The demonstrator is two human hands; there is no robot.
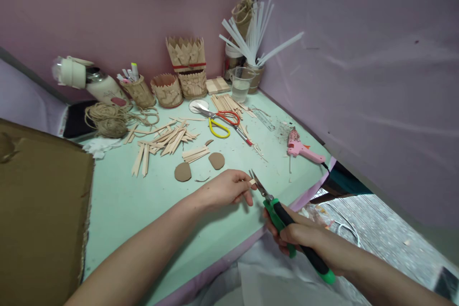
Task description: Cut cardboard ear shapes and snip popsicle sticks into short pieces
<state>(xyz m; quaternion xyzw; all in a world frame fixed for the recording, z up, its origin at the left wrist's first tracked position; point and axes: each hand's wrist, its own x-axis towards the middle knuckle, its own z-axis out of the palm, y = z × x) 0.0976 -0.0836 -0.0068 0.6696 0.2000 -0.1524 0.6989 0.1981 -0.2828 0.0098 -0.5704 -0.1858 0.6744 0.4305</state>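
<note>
My left hand (229,187) pinches a short piece of flat wooden stick (253,181) between thumb and fingers. Wrapped around the green and black handles of long-nose pliers (278,217) is my right hand (299,234). The metal jaws of the pliers reach to the stick piece and look slightly apart there; whether they touch it is hard to tell. On the table, left of my left hand, lie two round brown cardboard pieces, one disc (216,160) nearer the hand and the other disc (182,172) farther left. Behind them rest a few short sticks (195,154).
A pile of pointed wooden sticks (168,138) lies left of centre. Behind are scissors (218,118), a twine ball (109,119), stick-covered cups (167,91) and a clear cup of liquid (241,85). A pink glue gun (303,149) lies right; cardboard (43,210) borders the left.
</note>
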